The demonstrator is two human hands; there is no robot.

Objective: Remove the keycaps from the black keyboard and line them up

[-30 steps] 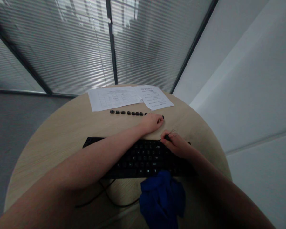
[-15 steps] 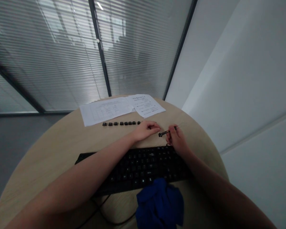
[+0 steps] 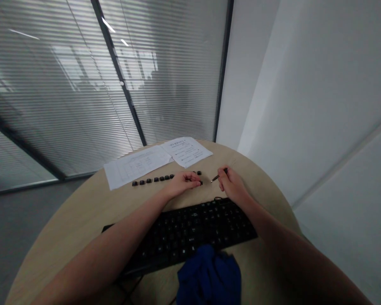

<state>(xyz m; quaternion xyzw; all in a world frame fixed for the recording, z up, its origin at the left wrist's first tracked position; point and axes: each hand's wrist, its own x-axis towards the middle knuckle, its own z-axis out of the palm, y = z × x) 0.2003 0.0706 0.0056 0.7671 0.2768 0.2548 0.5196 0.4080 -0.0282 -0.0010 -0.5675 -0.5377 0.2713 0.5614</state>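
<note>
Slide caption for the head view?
Left hand at a black keycap, right hand holding a slim tool, beyond a keyboard.

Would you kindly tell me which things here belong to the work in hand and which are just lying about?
Likely part of the work:
slim dark tool, in the right hand
small black keycap, at the left hand
row of black keycaps
black keyboard

Apparently just lying about:
blue cloth
printed papers
</note>
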